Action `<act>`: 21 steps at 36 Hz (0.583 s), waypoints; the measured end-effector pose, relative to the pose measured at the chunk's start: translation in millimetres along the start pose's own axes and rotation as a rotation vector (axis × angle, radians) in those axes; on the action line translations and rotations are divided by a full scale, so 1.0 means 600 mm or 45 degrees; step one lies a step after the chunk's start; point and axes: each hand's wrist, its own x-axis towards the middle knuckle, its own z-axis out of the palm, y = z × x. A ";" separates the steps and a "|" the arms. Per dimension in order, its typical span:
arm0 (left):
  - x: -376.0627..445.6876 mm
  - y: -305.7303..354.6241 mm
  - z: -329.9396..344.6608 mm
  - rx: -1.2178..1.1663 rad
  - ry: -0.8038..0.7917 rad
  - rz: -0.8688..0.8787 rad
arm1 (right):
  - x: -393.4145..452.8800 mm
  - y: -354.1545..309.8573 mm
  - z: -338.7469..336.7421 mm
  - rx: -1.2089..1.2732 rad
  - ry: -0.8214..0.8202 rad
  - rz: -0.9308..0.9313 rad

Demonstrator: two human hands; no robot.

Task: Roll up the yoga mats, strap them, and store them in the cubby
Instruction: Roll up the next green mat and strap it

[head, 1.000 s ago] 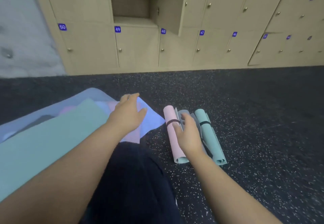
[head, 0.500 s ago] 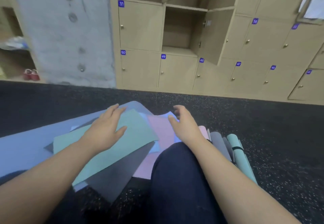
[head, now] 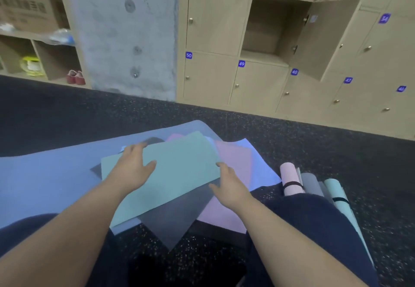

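Note:
A flat teal mat (head: 179, 170) tops a pile with a dark grey mat (head: 177, 217), a pink mat (head: 233, 170) and a large blue mat (head: 45, 174) beneath. My left hand (head: 132, 167) rests flat on the teal mat's left part, fingers spread. My right hand (head: 229, 185) lies open at the teal mat's right edge. To the right lie three rolled mats: a pink roll (head: 290, 181) with a black strap, a grey roll (head: 312, 185) and a teal roll (head: 339, 196) with a strap. An open cubby (head: 267, 28) stands in the lockers ahead.
Numbered beige lockers (head: 211, 75) line the wall behind a dark speckled floor (head: 314, 147). A concrete pillar (head: 125, 32) stands left of them. Open shelves (head: 49, 62) at far left hold red shoes (head: 76, 77) and a yellow item. My dark trouser legs fill the foreground.
My view swung left and up from the rolled mats to the flat pile. My right hand left the rolls and came to the teal mat's right edge; my left hand settled on the teal mat.

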 end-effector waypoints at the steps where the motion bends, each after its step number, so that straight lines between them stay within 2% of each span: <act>1: 0.007 -0.011 0.000 0.000 -0.002 -0.030 | 0.007 0.003 0.009 -0.016 -0.011 0.006; 13: 0.075 -0.172 0.064 0.287 -0.177 -0.173 | 0.076 0.004 0.120 -0.058 -0.197 0.002; 21: 0.057 -0.276 0.198 0.396 -0.476 -0.380 | 0.139 0.013 0.214 -0.083 -0.283 -0.058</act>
